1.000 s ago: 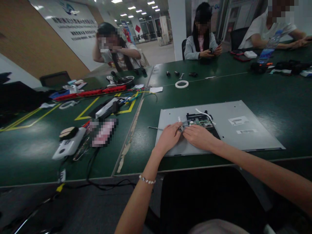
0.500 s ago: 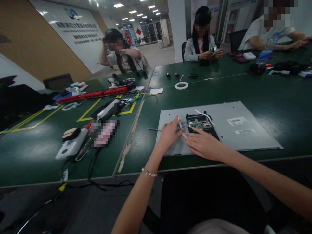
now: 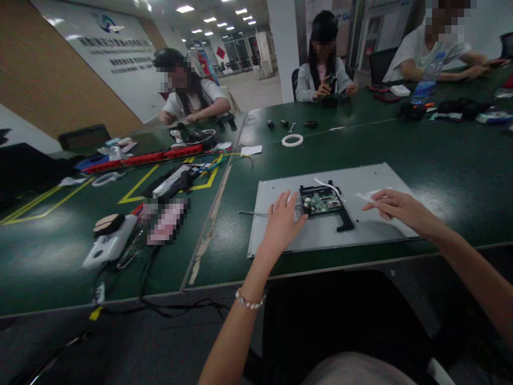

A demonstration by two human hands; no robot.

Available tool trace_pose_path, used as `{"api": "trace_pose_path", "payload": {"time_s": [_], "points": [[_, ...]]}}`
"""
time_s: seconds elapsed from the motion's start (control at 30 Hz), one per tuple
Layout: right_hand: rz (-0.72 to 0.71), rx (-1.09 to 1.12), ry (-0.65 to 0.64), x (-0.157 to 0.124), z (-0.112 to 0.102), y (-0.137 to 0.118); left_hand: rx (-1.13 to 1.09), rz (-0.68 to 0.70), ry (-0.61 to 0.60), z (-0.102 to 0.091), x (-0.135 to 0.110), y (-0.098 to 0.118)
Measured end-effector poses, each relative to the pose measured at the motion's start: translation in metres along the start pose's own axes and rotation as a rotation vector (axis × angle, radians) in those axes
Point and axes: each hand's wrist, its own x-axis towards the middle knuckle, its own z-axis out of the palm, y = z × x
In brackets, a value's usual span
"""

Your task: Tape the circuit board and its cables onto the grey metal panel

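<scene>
A flat grey panel (image 3: 280, 243), like the back of a display, lies on the green table before me. At its middle sit a black plastic frame (image 3: 345, 220) and a green circuit board (image 3: 323, 203), with a curved white ribbon cable (image 3: 326, 184) along the far side. My left hand (image 3: 282, 222) rests on the panel left of the board, fingers spread and holding nothing. Over the panel's right part, my right hand (image 3: 395, 206) pinches a whitish strip of tape (image 3: 362, 198) between thumb and fingers. A grey cable (image 3: 252, 214) sticks out past the panel's left edge.
Behind the panel lie a roll of white tape (image 3: 292, 140), a small wrench (image 3: 292, 127) and small black parts. On the left are a white device (image 3: 108, 246), a pixelated pink object (image 3: 166, 222) and red power strips (image 3: 148, 159). Several people sit across the table.
My right hand has moved right, away from my left hand, with the tape strip in its fingers. My left hand has opened flat on the panel. The person at far left has lowered their arms.
</scene>
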Motion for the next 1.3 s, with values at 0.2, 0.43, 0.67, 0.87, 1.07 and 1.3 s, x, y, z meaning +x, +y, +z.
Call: {"api": "trace_pose_path", "payload": {"time_s": [0.2,0.43,0.67,0.87,1.07,1.3], "points": [[0.145,-0.058,-0.053,0.01,0.014,-0.014,-0.278,0.104,0.227,0.015,-0.019,0.058],[0.131,-0.131,-0.196,0.024,0.037,-0.017,-0.516,-0.06,0.257,0.037,-0.015,0.08],[0.12,-0.094,-0.138,0.021,0.037,-0.005,-0.571,-0.103,0.149,0.044,-0.005,0.079],[0.053,-0.173,0.073,0.015,0.035,0.009,-0.329,-0.104,0.203,0.049,-0.006,0.087],[0.011,-0.251,0.116,0.016,0.041,0.014,-0.095,-0.049,0.317,0.045,-0.021,0.102],[-0.017,-0.298,0.134,0.016,0.042,0.018,0.0,0.019,0.219,0.06,-0.044,0.122]]}}
